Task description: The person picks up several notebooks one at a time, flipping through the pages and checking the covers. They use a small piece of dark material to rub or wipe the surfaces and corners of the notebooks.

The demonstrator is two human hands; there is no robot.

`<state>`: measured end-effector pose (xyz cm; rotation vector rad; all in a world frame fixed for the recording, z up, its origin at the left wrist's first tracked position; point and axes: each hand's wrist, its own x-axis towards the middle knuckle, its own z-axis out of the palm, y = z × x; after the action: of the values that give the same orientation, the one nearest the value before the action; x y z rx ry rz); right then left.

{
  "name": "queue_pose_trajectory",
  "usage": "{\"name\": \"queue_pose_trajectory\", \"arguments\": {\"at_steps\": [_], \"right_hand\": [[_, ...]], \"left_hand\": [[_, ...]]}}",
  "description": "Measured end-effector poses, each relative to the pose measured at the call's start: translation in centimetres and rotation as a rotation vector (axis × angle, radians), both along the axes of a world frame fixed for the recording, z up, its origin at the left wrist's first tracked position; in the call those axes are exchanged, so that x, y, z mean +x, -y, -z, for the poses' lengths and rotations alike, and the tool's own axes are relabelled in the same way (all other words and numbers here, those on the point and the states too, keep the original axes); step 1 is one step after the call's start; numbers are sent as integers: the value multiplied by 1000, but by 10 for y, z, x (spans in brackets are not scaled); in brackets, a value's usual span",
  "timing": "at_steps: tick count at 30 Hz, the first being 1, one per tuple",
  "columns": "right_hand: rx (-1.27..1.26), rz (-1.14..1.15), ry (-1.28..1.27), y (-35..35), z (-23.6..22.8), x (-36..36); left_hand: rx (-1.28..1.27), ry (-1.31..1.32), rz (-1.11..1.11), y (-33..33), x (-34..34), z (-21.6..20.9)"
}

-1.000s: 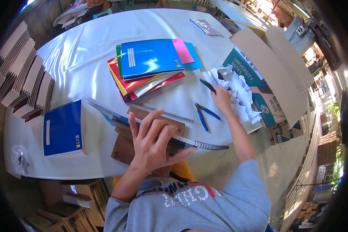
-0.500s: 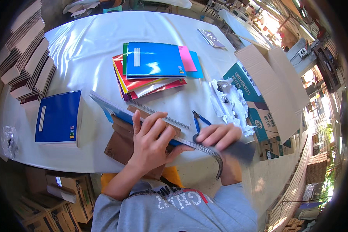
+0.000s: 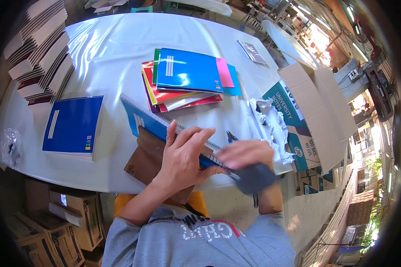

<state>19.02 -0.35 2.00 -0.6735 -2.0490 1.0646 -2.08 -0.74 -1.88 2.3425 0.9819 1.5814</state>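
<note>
My left hand (image 3: 185,153) is closed around the spine edge of a blue-covered notebook (image 3: 140,116), which stands tilted on edge against a brown cardboard piece (image 3: 143,155). A wire spiral (image 3: 217,161) runs along the notebook's bound edge near my thumb. My right hand (image 3: 249,152), smeared by motion, is at the lower right end of that edge; its grip cannot be made out. Beneath its palm shows a blurred dark flat piece (image 3: 256,178). Just beyond my right hand lie cutting pliers (image 3: 231,137) with blue handles, mostly hidden.
A pile of coloured notebooks (image 3: 189,71) lies at the table's middle. Left are a blue notebook stack (image 3: 73,127), tall stacks of bound books (image 3: 40,53) and clear plastic (image 3: 10,144). Torn white paper (image 3: 272,124) and an open carton (image 3: 314,111) stand right.
My right hand and the dark piece have moved left and slightly down along the notebook's edge. The coil tail that hung below the hand is now mostly hidden. My left hand keeps its hold.
</note>
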Motion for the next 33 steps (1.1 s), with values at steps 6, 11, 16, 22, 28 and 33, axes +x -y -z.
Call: {"name": "queue_pose_trajectory", "arguments": {"at_steps": [6, 11, 16, 22, 28, 33], "right_hand": [[59, -197, -191, -3, -24, -14], [-105, 332, -56, -21, 4, -15], [189, 246, 292, -42, -7, -36], [53, 102, 201, -39, -12, -48], [210, -31, 90, -43, -18, -61], [232, -147, -251, -45, -7, -70]], "left_hand": [[-26, 14, -81, 3, -5, -5], [3, -153, -351, -30, -47, -17], [-20, -224, -348, -40, -60, -18], [-50, -169, -298, -44, -67, -10], [1, -132, -291, -46, -69, -12], [23, -127, -294, -45, -66, -10]]}}
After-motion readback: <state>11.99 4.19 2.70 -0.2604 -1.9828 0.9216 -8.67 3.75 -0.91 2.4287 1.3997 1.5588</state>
